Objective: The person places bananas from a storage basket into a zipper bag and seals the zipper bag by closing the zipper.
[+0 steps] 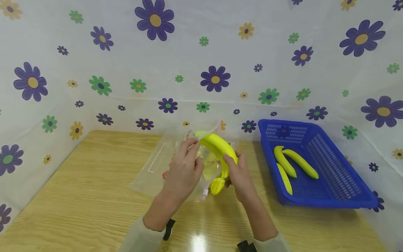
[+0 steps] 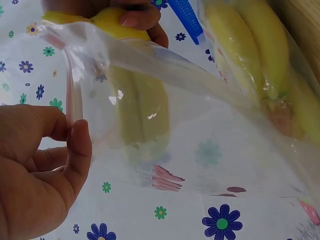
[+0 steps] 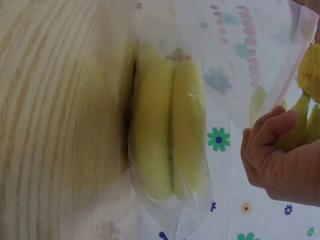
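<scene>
My left hand [image 1: 182, 171] pinches the edge of a clear zip bag [image 1: 154, 171] near its mouth; in the left wrist view the thumb and fingers close on the zip strip [image 2: 75, 95]. My right hand [image 1: 240, 178] grips a bunch of yellow bananas [image 1: 221, 147] by the stem end. In the left wrist view the far part of this bunch [image 2: 140, 110] shows through the bag's plastic. More bananas [image 3: 187, 130] lie inside clear plastic on the table, seen in the right wrist view. A small slider [image 1: 205, 192] hangs at the zip's near end.
A blue plastic basket [image 1: 327, 202] stands on the right of the wooden table [image 1: 78, 189], with several bananas [image 1: 300, 163] on its floor at the left side. Flower-patterned sheeting [image 1: 176, 63] hangs behind the table and along its sides.
</scene>
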### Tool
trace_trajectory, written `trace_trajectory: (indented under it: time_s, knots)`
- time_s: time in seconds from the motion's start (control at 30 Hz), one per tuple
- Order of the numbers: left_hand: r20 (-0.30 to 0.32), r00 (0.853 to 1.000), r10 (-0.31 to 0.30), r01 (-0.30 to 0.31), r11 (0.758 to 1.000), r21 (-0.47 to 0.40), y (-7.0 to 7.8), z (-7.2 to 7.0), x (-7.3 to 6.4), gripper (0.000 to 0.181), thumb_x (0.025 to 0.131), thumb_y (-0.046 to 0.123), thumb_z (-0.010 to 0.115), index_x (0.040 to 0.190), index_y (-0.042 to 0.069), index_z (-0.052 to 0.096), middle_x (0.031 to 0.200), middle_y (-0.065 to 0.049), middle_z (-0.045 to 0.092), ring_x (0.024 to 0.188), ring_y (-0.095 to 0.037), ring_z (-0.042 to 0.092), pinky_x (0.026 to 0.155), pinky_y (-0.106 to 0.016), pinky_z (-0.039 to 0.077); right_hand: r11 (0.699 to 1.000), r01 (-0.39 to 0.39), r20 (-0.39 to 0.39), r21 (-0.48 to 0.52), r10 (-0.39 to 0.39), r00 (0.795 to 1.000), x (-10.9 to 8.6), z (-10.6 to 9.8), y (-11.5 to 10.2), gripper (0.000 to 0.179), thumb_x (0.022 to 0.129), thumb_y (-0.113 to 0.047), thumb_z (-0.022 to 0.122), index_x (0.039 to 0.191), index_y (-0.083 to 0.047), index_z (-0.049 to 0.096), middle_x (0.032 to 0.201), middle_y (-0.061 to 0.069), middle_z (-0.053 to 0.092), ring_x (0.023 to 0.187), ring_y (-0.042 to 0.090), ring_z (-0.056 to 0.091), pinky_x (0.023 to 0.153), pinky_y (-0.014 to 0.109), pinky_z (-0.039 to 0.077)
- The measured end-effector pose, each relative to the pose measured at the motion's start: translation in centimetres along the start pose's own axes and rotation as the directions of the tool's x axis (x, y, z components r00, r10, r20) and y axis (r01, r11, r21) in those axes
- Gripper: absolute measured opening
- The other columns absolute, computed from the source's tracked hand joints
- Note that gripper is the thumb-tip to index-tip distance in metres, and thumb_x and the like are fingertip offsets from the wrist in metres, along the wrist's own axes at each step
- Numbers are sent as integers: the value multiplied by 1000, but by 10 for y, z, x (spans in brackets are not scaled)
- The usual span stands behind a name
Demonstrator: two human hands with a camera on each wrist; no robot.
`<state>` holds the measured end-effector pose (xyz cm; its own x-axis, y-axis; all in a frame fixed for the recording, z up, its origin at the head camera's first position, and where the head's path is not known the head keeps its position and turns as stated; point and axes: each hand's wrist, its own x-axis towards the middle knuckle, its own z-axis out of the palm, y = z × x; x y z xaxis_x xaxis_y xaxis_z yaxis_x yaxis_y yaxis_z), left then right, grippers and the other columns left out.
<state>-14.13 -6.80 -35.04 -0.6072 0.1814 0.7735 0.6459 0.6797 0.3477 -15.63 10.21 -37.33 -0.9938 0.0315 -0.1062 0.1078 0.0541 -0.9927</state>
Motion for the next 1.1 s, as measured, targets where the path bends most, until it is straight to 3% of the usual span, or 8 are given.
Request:
trace_trajectory:
  time_s: [0.3, 0.53, 0.67, 0.83, 1.1]
  knots:
    - [73, 997, 13, -12, 1000, -9, 0, -4, 0, 36, 81, -14, 63, 117, -16, 63, 121, -24, 58, 90, -31, 65, 66, -26, 58, 998, -28, 61, 63, 24, 998, 3, 3, 2, 49, 104, -44, 38, 143, -16, 26, 99, 16, 51, 57, 18, 49, 44, 24, 43]
    - [159, 986, 43, -40, 999, -21, -4, -10, 0, 40, 78, -17, 63, 118, -16, 62, 123, -22, 57, 88, -28, 64, 61, -23, 55, 978, -65, 114, 198, 43, 993, 5, 3, 2, 45, 105, -36, 29, 139, -7, 27, 107, 14, 47, 66, 16, 51, 49, 26, 50]
    - [175, 983, 59, -56, 998, -26, -3, -10, 0, 40, 77, -17, 64, 117, -15, 63, 122, -21, 58, 83, -24, 63, 59, -20, 52, 969, -68, 66, 236, 54, 996, 7, 6, 5, 45, 105, -37, 30, 137, -6, 28, 105, 16, 48, 62, 17, 52, 44, 26, 50]
    - [185, 981, 56, -55, 998, -10, -2, -9, 0, 39, 78, -15, 65, 117, -14, 63, 123, -20, 58, 79, -22, 62, 60, -19, 54, 986, -71, -25, 149, 76, 997, 6, 12, 8, 54, 104, -45, 34, 146, -11, 24, 110, 16, 48, 63, 18, 53, 40, 23, 45]
    - [187, 982, 38, -31, 999, -41, -3, -11, 1, 43, 78, -16, 62, 121, -14, 62, 125, -21, 58, 87, -25, 64, 61, -21, 53, 975, -56, -12, 216, 60, 998, 8, 10, 11, 54, 105, -44, 32, 143, -7, 22, 106, 17, 45, 59, 15, 50, 40, 21, 43]
